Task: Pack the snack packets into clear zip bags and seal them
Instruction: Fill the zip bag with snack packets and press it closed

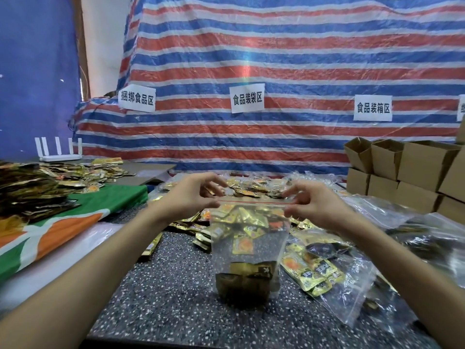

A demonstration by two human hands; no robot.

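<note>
- Speckled surface [176,298] strewn with snack packets [246,190].
- Striped tarp [276,59] behind; cardboard boxes [415,167] stacked right.
- Fingers of left hand [191,195] and right hand [314,202] pinch zip bag [249,248] top.

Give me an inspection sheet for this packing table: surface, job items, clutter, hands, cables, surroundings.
Surface: dark speckled tabletop; green-orange cloth at left.
Job's things: clear zip bag held upright, snack packets inside; loose packets heaped behind; filled bag lying at right.
Clutter: crumpled clear bags at right.
Hands: left hand and right hand pinch the bag's top corners.
Cables: nothing seen.
Surroundings: striped tarp with paper signs; cardboard boxes right; white router left.
</note>
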